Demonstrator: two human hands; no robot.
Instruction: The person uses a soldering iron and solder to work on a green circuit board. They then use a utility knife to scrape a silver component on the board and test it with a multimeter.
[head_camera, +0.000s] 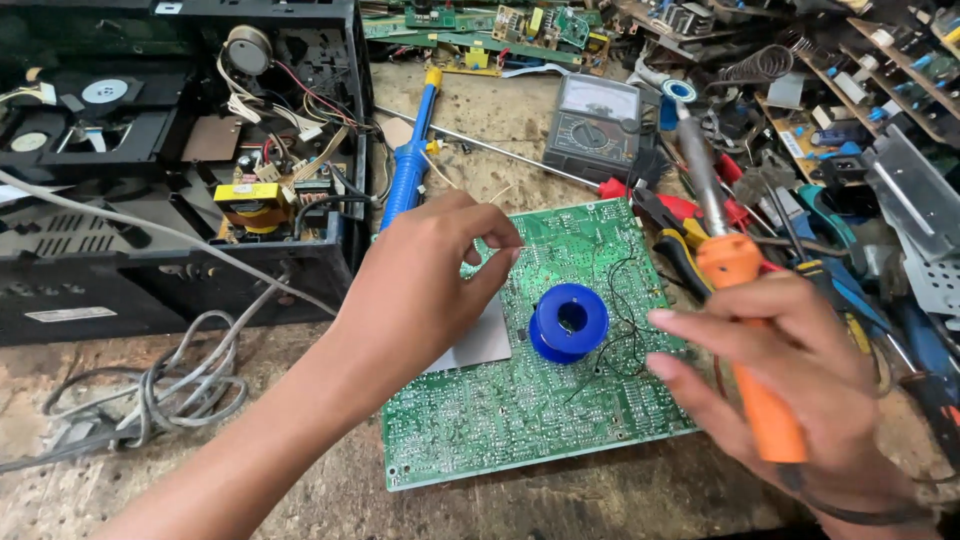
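A green circuit board (520, 400) lies solder side up on the worn bench, with a blue solder spool (569, 321) resting on it and thin dark wire curling beside the spool. My left hand (430, 280) hovers over the board's upper left, fingertips pinched together, apparently on a fine strand of solder. My right hand (790, 390) sits at the board's right edge, gripping an orange-handled soldering iron (745, 310) whose metal tip points up and away from the board.
An open black disc player chassis (180, 150) with wiring fills the left. A blue desoldering pump (410, 160), an analog multimeter (593, 125), pliers and screwdrivers (690, 240) and scrap boards crowd the back and right. Grey cables (170, 385) coil at the left front.
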